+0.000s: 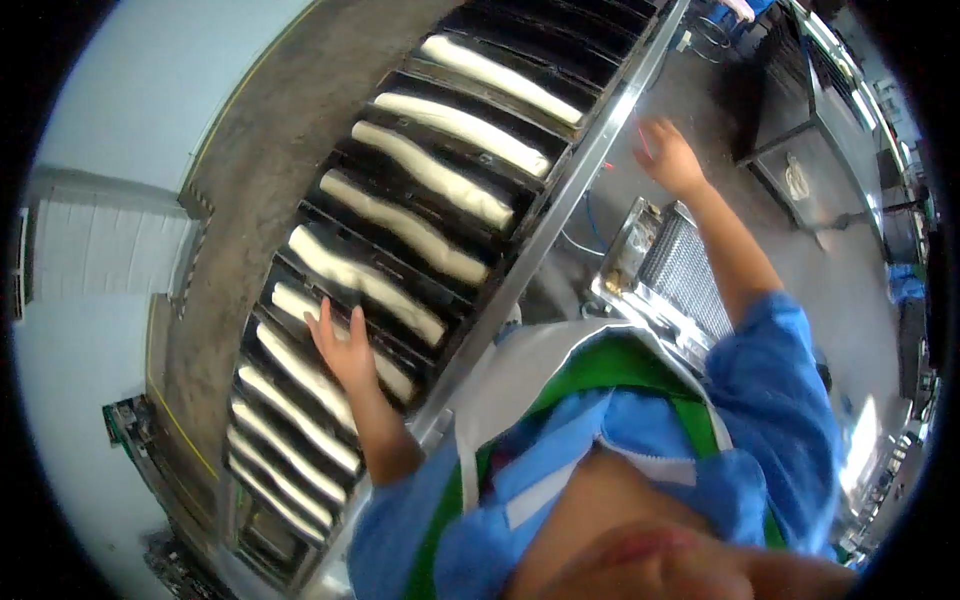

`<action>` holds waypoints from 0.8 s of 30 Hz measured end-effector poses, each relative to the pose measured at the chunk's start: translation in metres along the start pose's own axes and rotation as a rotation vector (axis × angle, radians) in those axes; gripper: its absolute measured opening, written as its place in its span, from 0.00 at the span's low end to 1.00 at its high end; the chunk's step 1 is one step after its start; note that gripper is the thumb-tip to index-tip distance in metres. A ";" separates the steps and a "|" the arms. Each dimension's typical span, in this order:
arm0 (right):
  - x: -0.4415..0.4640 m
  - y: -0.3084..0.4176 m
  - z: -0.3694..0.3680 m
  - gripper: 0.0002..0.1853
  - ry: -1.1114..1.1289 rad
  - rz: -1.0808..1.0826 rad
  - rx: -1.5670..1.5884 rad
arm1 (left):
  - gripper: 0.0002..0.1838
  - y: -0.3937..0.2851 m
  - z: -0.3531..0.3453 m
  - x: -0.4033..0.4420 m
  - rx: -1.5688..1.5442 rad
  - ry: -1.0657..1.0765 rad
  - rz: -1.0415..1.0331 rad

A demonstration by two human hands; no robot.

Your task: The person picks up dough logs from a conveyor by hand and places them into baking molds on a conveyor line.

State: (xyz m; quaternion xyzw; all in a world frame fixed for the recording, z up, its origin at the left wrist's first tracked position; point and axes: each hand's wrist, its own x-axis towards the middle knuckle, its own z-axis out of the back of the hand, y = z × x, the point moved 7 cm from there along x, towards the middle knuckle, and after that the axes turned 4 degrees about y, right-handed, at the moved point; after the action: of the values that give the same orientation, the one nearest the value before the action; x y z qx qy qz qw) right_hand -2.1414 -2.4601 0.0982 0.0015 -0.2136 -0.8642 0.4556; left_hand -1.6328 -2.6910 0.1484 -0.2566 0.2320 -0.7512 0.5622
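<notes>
Long pale strips of dough (440,180) lie one per slot in dark baking trays (480,75), set in a slanting row along a metal rail (590,150). My left hand (345,345) is open, its fingers spread over a dough strip near the middle of the row. Whether the fingertips touch the dough, I cannot tell. Off to the right of the rail, my right hand (668,158) is raised with its fingers curled. A thin red line shows at those fingers, too small to name.
Below my right arm stands a metal machine with a mesh-like surface (685,265). Metal tables (815,160) stand farther right. Across the floor (265,100), a pale stacked block (110,245) rests by the wall. Dark equipment (140,435) sits at lower left.
</notes>
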 end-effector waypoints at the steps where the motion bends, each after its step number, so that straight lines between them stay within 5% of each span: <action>1: -0.027 -0.021 0.007 0.25 0.025 -0.073 -0.027 | 0.27 -0.006 -0.015 0.009 -0.047 0.010 -0.045; 10: -0.317 -0.265 0.073 0.32 0.159 -0.937 -0.365 | 0.27 -0.152 -0.112 0.034 0.001 0.267 -0.151; 13: -0.370 -0.312 0.079 0.31 0.424 -1.009 -0.402 | 0.28 -0.191 -0.152 0.038 -0.043 0.354 -0.236; 20: -0.379 -0.351 0.100 0.30 0.406 -0.911 -0.343 | 0.28 -0.262 -0.204 0.026 -0.121 0.447 -0.264; 21: -0.361 -0.335 0.112 0.13 0.311 -0.824 -0.458 | 0.28 -0.270 -0.209 0.023 -0.124 0.453 -0.249; 24: -0.328 -0.327 0.124 0.22 0.511 -1.005 -0.352 | 0.27 -0.279 -0.222 0.017 -0.076 0.465 -0.234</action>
State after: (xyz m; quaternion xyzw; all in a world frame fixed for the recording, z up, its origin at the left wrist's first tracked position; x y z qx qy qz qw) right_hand -2.2315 -1.9942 0.0264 0.2352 0.0765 -0.9687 0.0206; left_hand -1.9824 -2.6219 0.1595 -0.1228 0.3519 -0.8407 0.3929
